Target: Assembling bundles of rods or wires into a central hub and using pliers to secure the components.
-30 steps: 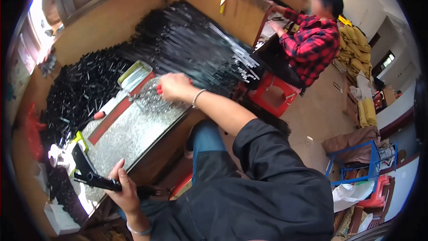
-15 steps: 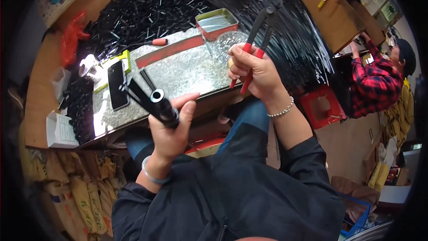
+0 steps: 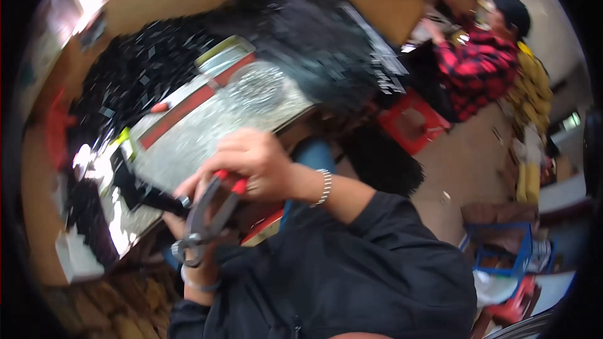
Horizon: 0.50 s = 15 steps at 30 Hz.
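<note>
My right hand (image 3: 251, 162) is closed round the red handles of long dark pincers (image 3: 210, 210), whose round head points down toward my jacket. It has come in close beside my left hand (image 3: 179, 220), and the pincers cover much of that hand. The left hand is closed on a black tube-like piece (image 3: 147, 196) with a shiny end, reaching out over the near left of the worktop. Motion blur smears its details, and I cannot tell whether the pincers touch it.
A stone slab (image 3: 188, 125) carries a red bar (image 3: 177, 116), a tin (image 3: 223, 55) and a heap of small metal bits (image 3: 257, 85). Black short pieces (image 3: 144, 63) and long dark rods (image 3: 314, 37) pile behind. To the right, a person (image 3: 480, 63) works beside a red container (image 3: 413, 119).
My right hand has swung down and left with the pincers, turning their head from pointing away to pointing toward me. My left hand has moved lower with the black piece. The view has turned rightward.
</note>
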Each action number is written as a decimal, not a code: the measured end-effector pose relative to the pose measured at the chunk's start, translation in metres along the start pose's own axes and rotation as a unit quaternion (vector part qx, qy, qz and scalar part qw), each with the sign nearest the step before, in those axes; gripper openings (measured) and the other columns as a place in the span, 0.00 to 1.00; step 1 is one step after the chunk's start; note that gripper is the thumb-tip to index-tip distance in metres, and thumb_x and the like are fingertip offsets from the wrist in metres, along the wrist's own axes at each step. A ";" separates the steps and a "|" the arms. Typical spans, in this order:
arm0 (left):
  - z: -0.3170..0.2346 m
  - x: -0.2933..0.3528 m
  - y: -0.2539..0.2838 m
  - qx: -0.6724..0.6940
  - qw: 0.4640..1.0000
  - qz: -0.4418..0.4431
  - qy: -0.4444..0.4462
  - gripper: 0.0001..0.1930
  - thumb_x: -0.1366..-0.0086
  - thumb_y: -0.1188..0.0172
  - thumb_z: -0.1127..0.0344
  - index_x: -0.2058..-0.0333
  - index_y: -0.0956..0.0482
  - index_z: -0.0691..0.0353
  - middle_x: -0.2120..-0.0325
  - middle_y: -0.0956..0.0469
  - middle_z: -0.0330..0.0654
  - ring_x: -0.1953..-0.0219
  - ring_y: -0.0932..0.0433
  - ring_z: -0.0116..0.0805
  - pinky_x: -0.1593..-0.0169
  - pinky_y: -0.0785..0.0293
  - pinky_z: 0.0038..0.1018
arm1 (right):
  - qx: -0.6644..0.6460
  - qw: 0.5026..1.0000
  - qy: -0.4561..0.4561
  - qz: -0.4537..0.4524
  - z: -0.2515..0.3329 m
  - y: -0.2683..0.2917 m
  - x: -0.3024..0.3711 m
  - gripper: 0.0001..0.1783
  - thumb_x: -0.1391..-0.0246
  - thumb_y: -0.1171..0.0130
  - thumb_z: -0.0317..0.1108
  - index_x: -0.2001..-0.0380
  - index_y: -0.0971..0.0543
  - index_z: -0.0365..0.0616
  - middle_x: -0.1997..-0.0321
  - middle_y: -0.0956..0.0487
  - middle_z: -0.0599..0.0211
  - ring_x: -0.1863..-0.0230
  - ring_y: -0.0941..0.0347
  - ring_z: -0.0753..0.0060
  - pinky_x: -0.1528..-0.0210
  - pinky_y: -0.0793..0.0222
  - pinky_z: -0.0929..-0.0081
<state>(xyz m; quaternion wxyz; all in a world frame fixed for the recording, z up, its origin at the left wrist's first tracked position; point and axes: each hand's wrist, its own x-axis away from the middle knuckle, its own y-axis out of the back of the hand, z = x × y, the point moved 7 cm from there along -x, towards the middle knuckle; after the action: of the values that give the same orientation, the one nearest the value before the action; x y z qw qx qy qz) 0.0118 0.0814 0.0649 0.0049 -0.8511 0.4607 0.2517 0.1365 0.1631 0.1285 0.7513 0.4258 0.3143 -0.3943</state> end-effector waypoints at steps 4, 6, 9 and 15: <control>0.009 0.009 0.007 -0.100 0.992 0.013 -0.069 0.13 0.45 0.44 0.77 0.59 0.25 0.66 0.66 0.24 0.49 0.64 0.25 0.44 0.59 0.29 0.34 | -0.146 0.985 -0.083 -0.032 -0.013 -0.010 0.010 0.06 0.62 0.43 0.28 0.75 0.26 0.46 0.78 0.30 0.65 0.75 0.30 0.59 0.73 0.36 0.67; -0.013 0.006 0.007 -0.076 0.995 -0.007 -0.069 0.10 0.41 0.43 0.69 0.65 0.23 0.72 0.69 0.22 0.43 0.68 0.25 0.28 0.60 0.29 0.24 | -0.103 0.993 -0.027 -0.052 -0.001 -0.012 0.011 0.10 0.62 0.44 0.25 0.70 0.25 0.43 0.74 0.28 0.64 0.72 0.29 0.60 0.71 0.34 0.69; -0.023 -0.008 -0.008 0.141 0.986 -0.032 0.082 0.12 0.40 0.45 0.70 0.62 0.24 0.74 0.70 0.23 0.41 0.68 0.26 0.26 0.62 0.29 0.23 | -0.070 0.994 0.055 -0.068 0.012 -0.001 0.010 0.08 0.55 0.42 0.34 0.70 0.24 0.45 0.73 0.25 0.63 0.73 0.28 0.61 0.72 0.33 0.69; -0.021 -0.012 -0.015 0.159 0.987 0.036 0.004 0.14 0.40 0.46 0.69 0.58 0.24 0.69 0.74 0.23 0.37 0.71 0.28 0.21 0.66 0.30 0.20 | -0.051 0.993 0.081 -0.069 0.023 -0.009 0.014 0.11 0.60 0.34 0.27 0.70 0.24 0.43 0.75 0.26 0.65 0.76 0.29 0.70 0.75 0.34 0.78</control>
<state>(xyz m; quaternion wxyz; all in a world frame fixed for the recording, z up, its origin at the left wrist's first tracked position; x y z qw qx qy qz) 0.0271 0.0940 0.0852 0.1297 -0.8232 0.5253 0.1719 0.1383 0.1351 0.1240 0.7150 0.3948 0.4226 -0.3928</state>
